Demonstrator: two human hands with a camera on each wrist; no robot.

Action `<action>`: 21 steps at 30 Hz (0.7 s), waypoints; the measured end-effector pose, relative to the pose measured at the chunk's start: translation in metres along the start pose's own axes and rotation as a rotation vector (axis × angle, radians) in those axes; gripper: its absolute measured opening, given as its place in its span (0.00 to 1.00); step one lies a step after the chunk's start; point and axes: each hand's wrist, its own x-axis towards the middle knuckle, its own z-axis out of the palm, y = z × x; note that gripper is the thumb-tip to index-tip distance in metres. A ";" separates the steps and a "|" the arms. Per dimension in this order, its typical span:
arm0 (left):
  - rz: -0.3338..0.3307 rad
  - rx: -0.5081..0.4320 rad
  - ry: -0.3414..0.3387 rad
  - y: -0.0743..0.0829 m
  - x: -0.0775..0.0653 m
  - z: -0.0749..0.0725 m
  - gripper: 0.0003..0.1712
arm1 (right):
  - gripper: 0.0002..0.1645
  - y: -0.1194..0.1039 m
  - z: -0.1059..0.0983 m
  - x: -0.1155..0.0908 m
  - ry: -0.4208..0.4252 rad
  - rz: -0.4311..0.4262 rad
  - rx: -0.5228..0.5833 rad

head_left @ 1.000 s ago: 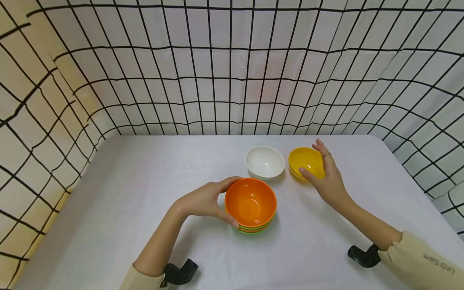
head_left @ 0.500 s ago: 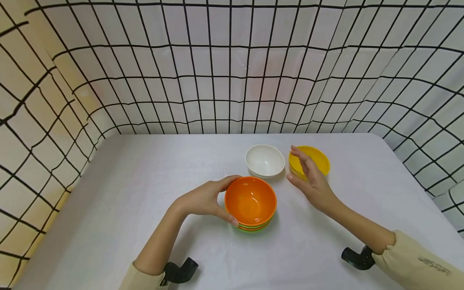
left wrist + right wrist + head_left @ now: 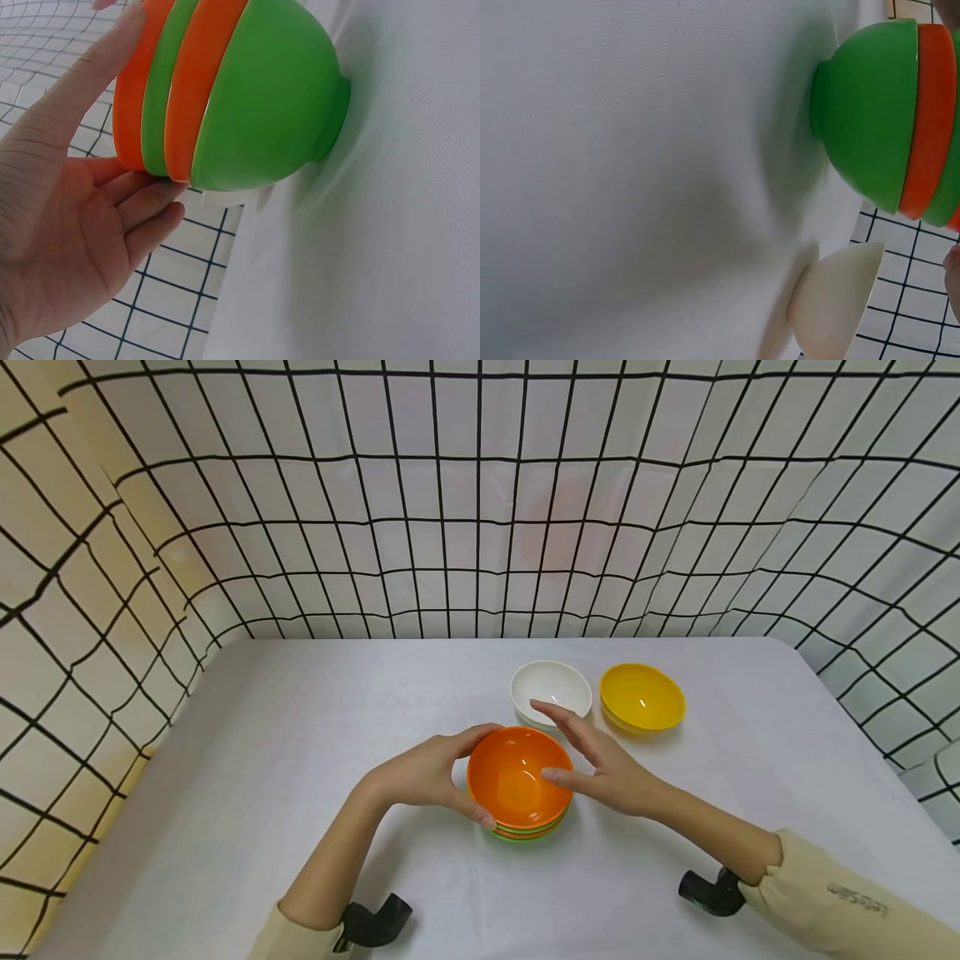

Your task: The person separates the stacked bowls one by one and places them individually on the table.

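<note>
A stack of bowls [image 3: 513,785], orange and green by turns with an orange one on top, stands on the white cloth. My left hand [image 3: 423,774] holds it at its left side, thumb at the near rim and fingers around the far side. In the left wrist view, the lowest green bowl [image 3: 274,97] has its foot on the cloth. Over the stack's right rim hovers my right hand [image 3: 611,772], thumb and fingers spread apart, holding nothing. Behind them sit a white bowl [image 3: 546,681], partly covered by the right fingers, and a yellow bowl [image 3: 642,697].
A white cloth [image 3: 315,710] covers the table. Black grid netting [image 3: 480,527] over white sheeting rises along the back and both sides. A black curved piece [image 3: 375,922] sits at the left wrist, and a similar black piece [image 3: 712,893] at the right.
My right hand has moved left and nearer, from over the yellow bowl to the stack's right rim. The left hand and all the bowls have stayed in place.
</note>
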 end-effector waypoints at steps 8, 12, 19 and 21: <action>-0.002 0.000 -0.001 -0.002 0.000 0.001 0.56 | 0.46 0.001 0.005 0.001 -0.038 -0.015 -0.017; -0.014 -0.001 -0.005 -0.002 0.000 0.002 0.57 | 0.53 0.002 0.009 0.000 -0.056 -0.008 -0.021; -0.007 0.001 -0.008 -0.002 0.000 0.001 0.57 | 0.64 0.003 0.014 0.000 -0.048 0.001 -0.052; -0.001 0.001 -0.008 -0.002 0.001 0.001 0.57 | 0.66 0.005 0.015 0.000 -0.057 -0.002 -0.063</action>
